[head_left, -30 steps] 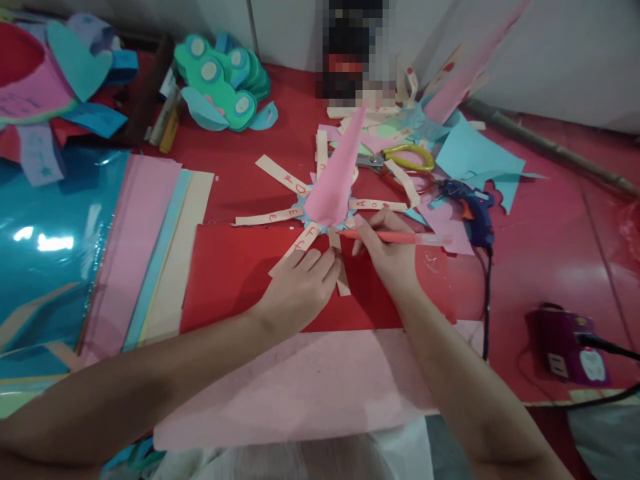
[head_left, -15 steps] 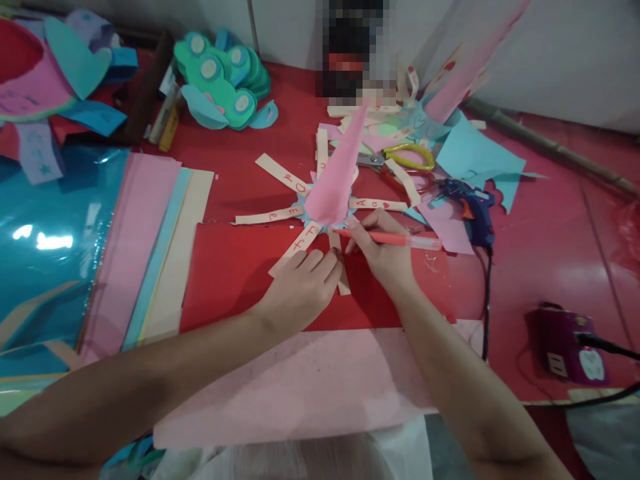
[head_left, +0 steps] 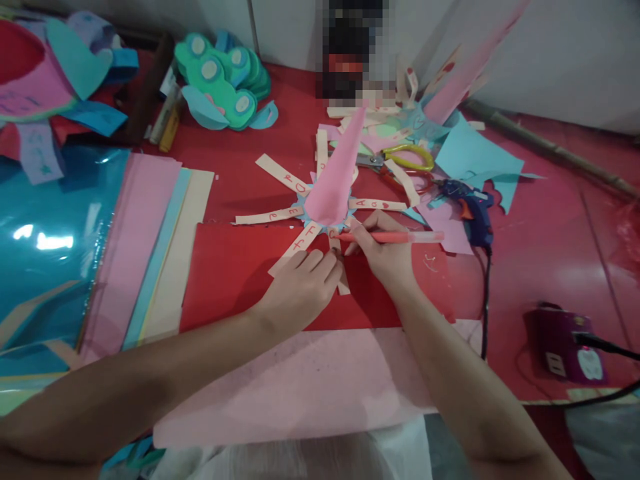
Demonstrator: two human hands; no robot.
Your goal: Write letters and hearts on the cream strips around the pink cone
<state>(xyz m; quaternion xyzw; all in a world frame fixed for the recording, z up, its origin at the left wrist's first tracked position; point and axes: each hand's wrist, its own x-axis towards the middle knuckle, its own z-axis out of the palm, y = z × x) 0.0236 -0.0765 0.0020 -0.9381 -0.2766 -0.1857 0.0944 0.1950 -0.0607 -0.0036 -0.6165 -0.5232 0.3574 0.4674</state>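
In my right hand (head_left: pixel 387 257) is a red pen (head_left: pixel 395 237), held in a writing grip. Its tip touches a cream paper strip (head_left: pixel 344 283) that points toward me, where a red curved mark shows near the base. My left hand (head_left: pixel 307 287) has its fingers curled, with thumb and fingertips pinching that strip; part of it is hidden beneath them. The strip joins a pink paper cone (head_left: pixel 333 180) with a blue scalloped base. Other lettered strips (head_left: pixel 283 175) spread out around the cone, one lying partly under my left hand.
Scissors with a yellow handle (head_left: pixel 407 157), a blue glue gun (head_left: pixel 473 213) and paper scraps lie to the right. A purple power socket (head_left: pixel 567 343) sits near the right edge. Coloured sheets (head_left: pixel 135 253) are stacked on the left, with green foam frog shapes (head_left: pixel 220 80) behind.
The pen has moved slightly, and a red curved mark now shows on the near strip by its tip. My left hand stays in place.
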